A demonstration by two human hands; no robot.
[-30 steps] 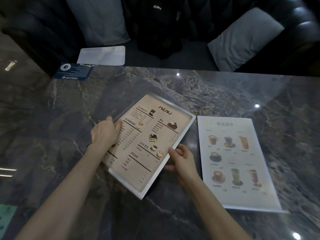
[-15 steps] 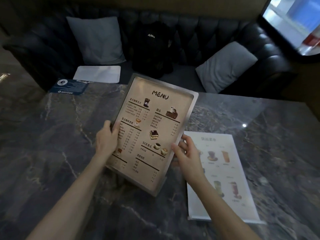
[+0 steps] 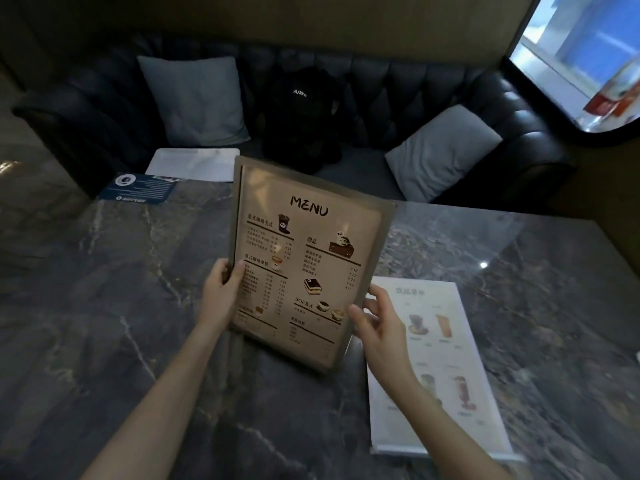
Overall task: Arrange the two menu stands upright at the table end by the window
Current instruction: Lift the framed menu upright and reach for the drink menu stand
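Observation:
A beige menu stand (image 3: 304, 258) headed "MENU" is lifted off the dark marble table (image 3: 104, 306), tilted nearly upright and facing me. My left hand (image 3: 221, 296) grips its left edge, thumb on the front. Along its lower right edge my right hand (image 3: 377, 323) holds it with the fingers curled. The second menu stand (image 3: 440, 362), white with drink pictures, lies flat on the table to the right, partly under my right forearm. The window (image 3: 585, 53) is at the upper right.
A black tufted sofa (image 3: 398, 91) runs behind the table, carrying two grey cushions (image 3: 194, 98), a black bag (image 3: 304, 112) and a white sheet (image 3: 194, 164). A blue card (image 3: 138, 190) lies on the table's far left edge.
Both hands raised the beige menu stand from flat on the table to nearly upright. The view also tipped up, bringing the sofa and window into sight.

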